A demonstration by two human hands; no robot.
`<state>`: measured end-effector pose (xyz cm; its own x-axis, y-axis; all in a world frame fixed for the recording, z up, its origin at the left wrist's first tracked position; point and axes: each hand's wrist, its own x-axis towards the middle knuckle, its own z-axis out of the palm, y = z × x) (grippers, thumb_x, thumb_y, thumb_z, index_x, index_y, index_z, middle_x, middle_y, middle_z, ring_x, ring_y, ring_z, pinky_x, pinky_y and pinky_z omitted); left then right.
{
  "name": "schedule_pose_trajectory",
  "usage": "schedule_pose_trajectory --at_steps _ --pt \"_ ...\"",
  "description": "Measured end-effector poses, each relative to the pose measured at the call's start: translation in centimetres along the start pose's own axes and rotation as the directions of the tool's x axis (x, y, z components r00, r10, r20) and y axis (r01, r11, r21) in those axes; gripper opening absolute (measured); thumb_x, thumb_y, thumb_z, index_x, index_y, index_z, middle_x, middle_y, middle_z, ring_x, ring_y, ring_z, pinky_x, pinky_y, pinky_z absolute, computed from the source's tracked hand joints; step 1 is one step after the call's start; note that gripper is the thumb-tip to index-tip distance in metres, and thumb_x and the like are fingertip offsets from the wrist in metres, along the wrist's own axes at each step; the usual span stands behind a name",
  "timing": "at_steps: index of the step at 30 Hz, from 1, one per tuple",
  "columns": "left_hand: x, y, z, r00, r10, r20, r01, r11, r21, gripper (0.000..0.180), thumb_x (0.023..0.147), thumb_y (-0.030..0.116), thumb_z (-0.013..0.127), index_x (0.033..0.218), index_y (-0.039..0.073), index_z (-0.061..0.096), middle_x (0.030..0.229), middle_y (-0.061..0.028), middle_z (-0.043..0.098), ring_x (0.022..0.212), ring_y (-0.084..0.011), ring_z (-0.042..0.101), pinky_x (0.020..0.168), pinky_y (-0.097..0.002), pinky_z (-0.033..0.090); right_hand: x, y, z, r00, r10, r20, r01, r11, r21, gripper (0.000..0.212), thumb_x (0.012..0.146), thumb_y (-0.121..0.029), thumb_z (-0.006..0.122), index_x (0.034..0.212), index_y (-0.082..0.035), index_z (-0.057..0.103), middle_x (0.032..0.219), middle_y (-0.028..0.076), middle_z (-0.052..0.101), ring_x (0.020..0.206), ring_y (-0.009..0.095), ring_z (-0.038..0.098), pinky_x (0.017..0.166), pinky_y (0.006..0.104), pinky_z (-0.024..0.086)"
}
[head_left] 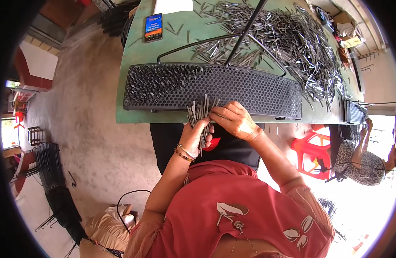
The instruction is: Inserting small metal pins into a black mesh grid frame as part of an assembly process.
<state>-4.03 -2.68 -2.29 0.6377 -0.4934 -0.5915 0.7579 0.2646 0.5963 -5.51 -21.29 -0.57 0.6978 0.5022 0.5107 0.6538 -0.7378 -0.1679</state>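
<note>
My left hand (196, 137) is closed round a bundle of thin dark metal strips (201, 111), their upper ends fanned out just in front of a black perforated rack (245, 88). At the bundle's right side, the fingers of my right hand (236, 120) are pinched together by the strip ends; what sits between the fingertips is too small to make out. The rack stands on the green table's near edge. Many strips (157, 81) fill the holes of its left part, standing up, while bare holes show across the middle and right.
A large heap of loose strips (292, 43) covers the table's (181, 47) far right. A phone (153, 28) lies at the far left. Thin black rods (243, 36) rise behind the rack. A red stool (312, 152) and another person (363, 159) are at the right.
</note>
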Motion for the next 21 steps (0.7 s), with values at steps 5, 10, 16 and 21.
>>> schedule_pose_trajectory --at_steps 5,10,16,21 --pt "-0.1 -0.1 0.0 0.999 -0.035 -0.012 0.035 0.999 -0.029 0.018 0.088 0.022 0.057 0.096 0.006 0.057 0.069 -0.0052 0.057 0.046 -0.0126 0.052 0.034 -0.0249 0.041 0.5 0.6 -0.4 1.000 0.017 -0.017 -0.016 0.998 0.060 0.030 0.065 -0.012 0.063 0.094 -0.006 0.064 0.099 0.005 0.060 0.079 0.019 0.057 0.072 0.0307 0.045" --pt "-0.1 0.1 0.4 0.999 -0.046 -0.021 0.045 0.998 -0.042 0.020 0.088 0.022 0.057 0.099 0.005 0.058 0.070 -0.0058 0.057 0.048 -0.0129 0.052 0.036 -0.0255 0.040 1.3 1.6 -0.8 0.987 0.134 -0.088 -0.118 0.979 0.165 0.024 0.071 -0.005 0.066 0.094 -0.005 0.062 0.096 0.006 0.061 0.083 0.023 0.059 0.075 0.0337 0.046" --pt "-0.3 0.0 0.5 0.999 -0.042 -0.026 0.041 0.998 -0.047 0.023 0.088 0.021 0.058 0.101 0.003 0.058 0.071 -0.0060 0.057 0.049 -0.0129 0.052 0.037 -0.0260 0.040 4.2 4.4 -0.3 0.699 0.641 -0.319 -0.478 0.749 0.459 0.024 0.077 0.002 0.068 0.100 -0.001 0.063 0.089 0.011 0.065 0.079 0.022 0.064 0.072 0.0283 0.050" --pt "-0.2 -0.2 0.5 0.999 -0.017 -0.035 0.017 1.000 -0.016 0.022 0.088 0.021 0.057 0.100 0.003 0.058 0.071 -0.0054 0.057 0.049 -0.0121 0.052 0.037 -0.0254 0.040 5.5 6.3 1.8 0.716 0.542 -0.441 -0.431 0.839 0.331 0.018 0.080 0.000 0.066 0.097 -0.002 0.064 0.090 0.011 0.065 0.081 0.022 0.064 0.073 0.0282 0.050"
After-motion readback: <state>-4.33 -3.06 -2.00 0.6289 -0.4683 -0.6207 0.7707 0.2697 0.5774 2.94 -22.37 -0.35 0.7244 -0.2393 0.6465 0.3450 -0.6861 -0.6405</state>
